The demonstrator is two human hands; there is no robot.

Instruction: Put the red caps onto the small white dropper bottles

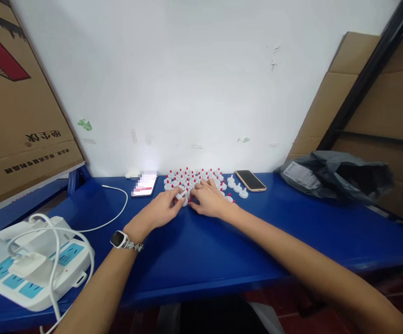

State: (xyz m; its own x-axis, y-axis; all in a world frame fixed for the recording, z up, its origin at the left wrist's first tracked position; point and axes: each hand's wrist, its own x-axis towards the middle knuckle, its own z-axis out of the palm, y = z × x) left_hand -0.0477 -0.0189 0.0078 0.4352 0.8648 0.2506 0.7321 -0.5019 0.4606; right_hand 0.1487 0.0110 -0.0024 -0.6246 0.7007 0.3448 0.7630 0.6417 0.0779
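Many white nozzle caps (pixel 172 177), most with small red tips, stand in a cluster against the wall side of the blue table. At the front of this cluster my left hand (pixel 163 206) is closed, with a white nozzle cap (pixel 180 195) pinched between thumb and fingers. My right hand (pixel 208 197) reaches over the caps with curled fingers. A red tip (pixel 189 200) shows beside its thumb; what these fingers grip is partly hidden. To the right stand several white caps without red tips (pixel 237 188).
A lit phone (pixel 145 183) lies left of the caps, a dark-screened phone (pixel 250 180) right of them. A power strip (pixel 37 273) with white cables (pixel 123 206) occupies the left side. A grey plastic bag (pixel 337 176) and cardboard (pixel 337 88) are at the right; a large carton (pixel 20 106) stands left.
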